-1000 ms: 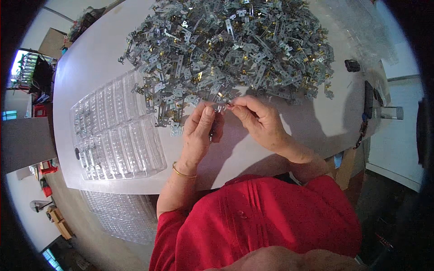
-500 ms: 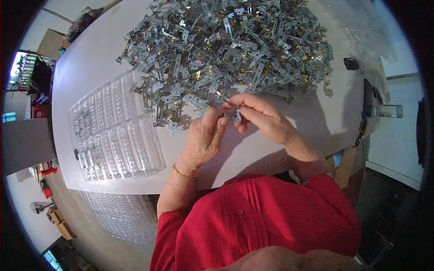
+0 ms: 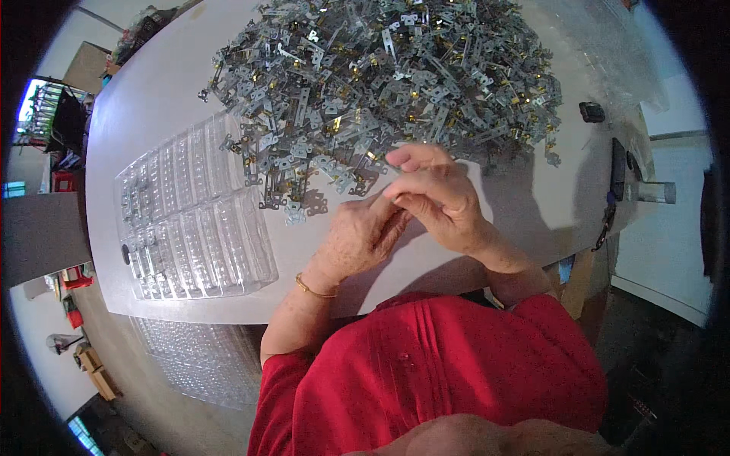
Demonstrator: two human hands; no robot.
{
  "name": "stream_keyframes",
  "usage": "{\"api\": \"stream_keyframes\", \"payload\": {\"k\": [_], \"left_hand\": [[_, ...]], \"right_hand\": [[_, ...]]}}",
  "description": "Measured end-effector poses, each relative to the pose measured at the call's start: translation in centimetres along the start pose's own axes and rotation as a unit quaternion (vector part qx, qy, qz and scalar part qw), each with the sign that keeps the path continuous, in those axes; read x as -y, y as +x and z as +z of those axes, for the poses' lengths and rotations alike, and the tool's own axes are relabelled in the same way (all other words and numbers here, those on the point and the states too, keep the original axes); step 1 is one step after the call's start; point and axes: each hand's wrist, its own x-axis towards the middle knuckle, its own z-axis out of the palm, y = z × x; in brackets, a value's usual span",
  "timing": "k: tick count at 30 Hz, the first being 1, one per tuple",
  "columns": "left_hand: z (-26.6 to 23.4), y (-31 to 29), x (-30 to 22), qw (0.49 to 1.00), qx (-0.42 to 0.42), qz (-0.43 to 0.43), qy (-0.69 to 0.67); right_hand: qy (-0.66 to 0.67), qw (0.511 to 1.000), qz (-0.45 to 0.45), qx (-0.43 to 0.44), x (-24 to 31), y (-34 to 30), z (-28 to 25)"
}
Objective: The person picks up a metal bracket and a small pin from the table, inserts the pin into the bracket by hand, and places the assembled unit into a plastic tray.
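Note:
My hands meet over the table, just in front of a big heap of small metal brackets (image 3: 380, 83), silver with some brass-coloured pieces. My left hand (image 3: 361, 237) is closed, its fingers pointing up and right into my right hand. Curled over those fingertips is my right hand (image 3: 445, 201), thumb and index finger drawn together and the other fingers bent above. Whatever lies between them is hidden by the fingers. A few loose brackets (image 3: 295, 213) lie at the heap's near edge, left of my hands.
Clear plastic trays (image 3: 201, 216) with rows of slots lie on the left, some slots holding small parts. More clear plastic sheeting (image 3: 201, 361) is below the table's left edge. A small black object (image 3: 591, 112) and a clear cylinder (image 3: 655, 191) are at the right.
Earlier a small metal bracket showed between my fingertips; now it is out of sight. My right hand has turned and closed over my left fingertips, which moved slightly right and down.

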Motion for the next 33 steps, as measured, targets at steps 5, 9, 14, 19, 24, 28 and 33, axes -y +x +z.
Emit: {"api": "stream_keyframes", "payload": {"k": [5,9,14,19,24,28,33], "left_hand": [[-0.3,-0.1,0.1,0.992,-0.091,-0.078,-0.04],[-0.3,-0.3,0.5,0.988,-0.11,-0.104,-0.043],[-0.1,-0.1,0.4,0.967,-0.126,-0.067,-0.21],[-0.6,-0.6,0.4,0.912,-0.01,-0.154,-0.379],[-0.5,-0.5,0.8,0.927,-0.012,-0.159,-0.339],[-0.5,-0.1,0.8,0.92,-0.079,-0.162,-0.349],[-0.4,0.1,1.0,0.939,-0.108,-0.144,-0.292]], "right_hand": [[0.002,0.996,0.047,-0.082,-1.7,-0.4,0.4],[0.142,0.97,0.197,-0.002,-1.4,-1.0,1.0],[0.167,0.964,0.203,-0.036,-1.6,-0.8,0.7],[0.186,0.955,0.226,-0.049,-1.7,-0.8,0.1],[-0.009,0.982,0.153,-0.11,-1.2,-0.4,-0.1],[-0.081,0.994,0.064,-0.031,-0.9,-0.6,0.5],[-0.11,0.992,0.062,0.007,-0.2,-0.5,0.5]]}}
